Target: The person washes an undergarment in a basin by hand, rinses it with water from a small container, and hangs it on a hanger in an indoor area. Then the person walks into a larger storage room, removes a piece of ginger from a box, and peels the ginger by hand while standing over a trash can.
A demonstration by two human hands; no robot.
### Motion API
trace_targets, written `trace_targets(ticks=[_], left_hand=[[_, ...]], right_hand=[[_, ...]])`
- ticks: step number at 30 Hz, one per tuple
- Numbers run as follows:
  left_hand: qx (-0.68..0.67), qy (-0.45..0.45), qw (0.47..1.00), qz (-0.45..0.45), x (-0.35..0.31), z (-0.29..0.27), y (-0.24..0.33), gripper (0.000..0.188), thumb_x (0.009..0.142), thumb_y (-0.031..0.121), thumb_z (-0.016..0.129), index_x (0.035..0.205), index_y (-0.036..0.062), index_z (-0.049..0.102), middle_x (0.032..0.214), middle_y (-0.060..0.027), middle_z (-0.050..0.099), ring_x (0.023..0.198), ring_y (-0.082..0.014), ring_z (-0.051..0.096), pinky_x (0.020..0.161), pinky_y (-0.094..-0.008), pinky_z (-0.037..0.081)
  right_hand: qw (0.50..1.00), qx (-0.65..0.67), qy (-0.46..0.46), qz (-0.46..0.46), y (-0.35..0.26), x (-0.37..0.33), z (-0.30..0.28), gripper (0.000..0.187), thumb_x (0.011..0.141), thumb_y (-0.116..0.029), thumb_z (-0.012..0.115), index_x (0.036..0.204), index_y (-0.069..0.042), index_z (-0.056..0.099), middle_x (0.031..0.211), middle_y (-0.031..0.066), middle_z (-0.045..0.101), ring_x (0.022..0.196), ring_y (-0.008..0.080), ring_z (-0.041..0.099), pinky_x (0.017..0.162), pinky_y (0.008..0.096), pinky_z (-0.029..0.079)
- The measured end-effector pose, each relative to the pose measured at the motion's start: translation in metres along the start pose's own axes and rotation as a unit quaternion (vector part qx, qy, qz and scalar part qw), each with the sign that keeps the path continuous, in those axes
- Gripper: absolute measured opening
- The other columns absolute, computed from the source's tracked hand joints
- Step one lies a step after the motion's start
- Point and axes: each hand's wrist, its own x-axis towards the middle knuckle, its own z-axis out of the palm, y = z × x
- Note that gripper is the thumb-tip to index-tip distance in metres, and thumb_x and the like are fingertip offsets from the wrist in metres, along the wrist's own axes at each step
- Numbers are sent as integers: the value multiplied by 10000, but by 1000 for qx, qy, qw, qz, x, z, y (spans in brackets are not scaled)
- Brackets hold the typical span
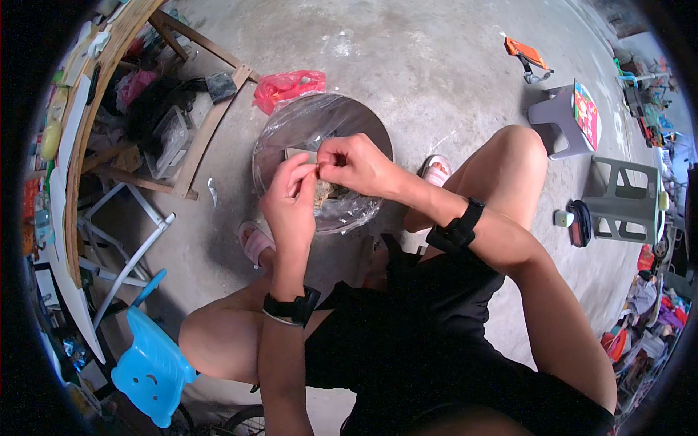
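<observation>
My left hand [287,200] and my right hand [360,167] meet fingertip to fingertip above a round bin [356,120] lined with clear plastic film. Both are closed in a pinch. Whatever lies between the fingertips is too small and too covered to name. Behind the fingers, part of a pale, flat-edged piece [299,153] shows. Some crumpled brownish bits [323,192] appear below the hands, inside the bin. A dark band with a device sits on each of my wrists.
A red plastic bag [291,89] lies against the bin's far side. Left stand a wooden-framed table [207,138] and a blue child's chair [153,363]. Right are a pale stool [556,116], a grey-green stool [625,203] and an orange-handled object [527,52]. My sandalled feet flank the bin.
</observation>
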Motion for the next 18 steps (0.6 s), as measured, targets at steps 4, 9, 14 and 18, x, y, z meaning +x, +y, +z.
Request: trace_targets(ticks=[4,9,14,18], left_hand=[[60,33,995,66,2,2,2,223,797,-32,581,1012,25,598,892,-76,640,810,-148,615,703,-265,486],[221,20,962,156,6,-2,8,164,760,5,606,920,41,609,842,-92,604,766,-240,592,669,-327,464],[284,37,933,218,5,-2,5,97,786,11,603,881,28,614,785,-81,610,672,-181,586,593,-271,456],[285,38,931,225,4,-2,1,101,785,13,606,884,30,616,785,-77,613,662,-172,583,599,-271,459]], right_hand=[[998,36,25,50,-1,-3,4,106,729,-49,611,703,17,532,563,44,502,538,81,439,496,274,392],[998,8,36,44,-4,-3,3,110,730,-50,616,711,21,535,565,67,502,545,82,462,509,270,411],[1000,4,9,24,0,-1,2,105,736,-55,613,739,33,556,605,113,559,557,135,534,535,294,440],[998,-48,-14,27,0,-1,2,114,733,-70,616,747,34,571,632,141,584,573,171,574,538,310,446]])
